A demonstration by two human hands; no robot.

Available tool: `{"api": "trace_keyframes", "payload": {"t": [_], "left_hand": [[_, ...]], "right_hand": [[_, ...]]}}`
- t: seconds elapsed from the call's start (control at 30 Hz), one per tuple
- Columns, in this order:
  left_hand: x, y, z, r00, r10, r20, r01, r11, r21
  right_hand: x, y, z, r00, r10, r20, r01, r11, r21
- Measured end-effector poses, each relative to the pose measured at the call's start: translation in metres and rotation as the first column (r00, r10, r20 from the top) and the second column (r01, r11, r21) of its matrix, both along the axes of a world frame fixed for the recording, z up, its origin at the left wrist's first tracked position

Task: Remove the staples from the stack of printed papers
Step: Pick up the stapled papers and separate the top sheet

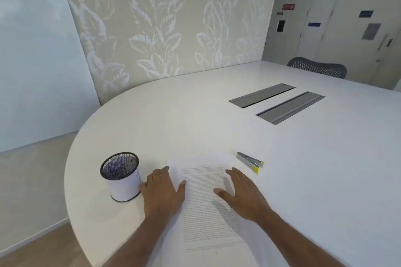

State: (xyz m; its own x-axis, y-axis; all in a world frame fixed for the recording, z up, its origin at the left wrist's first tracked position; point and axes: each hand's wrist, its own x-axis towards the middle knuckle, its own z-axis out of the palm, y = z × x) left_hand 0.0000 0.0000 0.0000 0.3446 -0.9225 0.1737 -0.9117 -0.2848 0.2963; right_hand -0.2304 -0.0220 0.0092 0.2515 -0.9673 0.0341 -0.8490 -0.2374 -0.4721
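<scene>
A stack of printed papers (pixel 204 206) lies on the white table in front of me, its text running away from me. My left hand (pixel 162 191) rests flat over the stack's left edge, fingers spread, holding nothing. My right hand (pixel 240 193) hovers or rests flat on the stack's right side, fingers apart, also holding nothing. A metal staple remover with yellow tips (pixel 250 161) lies on the table just beyond and to the right of the papers, untouched. No staple is visible at this size.
A black mesh cup wrapped in white paper (pixel 121 176) stands just left of my left hand. Two grey cable hatches (pixel 277 102) sit farther back on the table (pixel 325 169). A dark mesh chair (pixel 319 68) stands at the far edge. The table's curved edge runs along the left.
</scene>
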Motion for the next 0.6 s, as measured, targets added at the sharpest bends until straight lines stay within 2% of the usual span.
{"api": "trace_keyframes", "payload": {"t": [0.23, 0.33, 0.4, 0.47, 0.6], "left_hand": [[-0.009, -0.004, 0.003, 0.993, 0.003, -0.116, -0.003, 1.000, 0.004], [-0.009, -0.007, 0.011, 0.951, 0.057, -0.303, -0.065, 0.998, -0.016], [-0.008, -0.011, 0.016, 0.857, 0.071, -0.511, -0.117, 0.991, -0.059], [-0.007, -0.015, 0.020, 0.716, 0.027, -0.698, -0.155, 0.981, -0.120], [-0.004, -0.018, 0.021, 0.508, -0.040, -0.860, -0.204, 0.965, -0.165]], "right_hand": [[0.000, 0.005, -0.020, 0.997, 0.020, -0.074, -0.023, 0.999, -0.041], [-0.001, 0.008, -0.025, 0.995, 0.022, -0.095, -0.030, 0.997, -0.077], [-0.001, 0.008, -0.028, 0.997, 0.010, -0.083, -0.017, 0.996, -0.091], [-0.001, 0.008, -0.027, 0.998, -0.002, -0.066, -0.004, 0.995, -0.101], [0.000, 0.009, -0.025, 1.000, -0.005, -0.020, 0.003, 0.996, -0.088]]}}
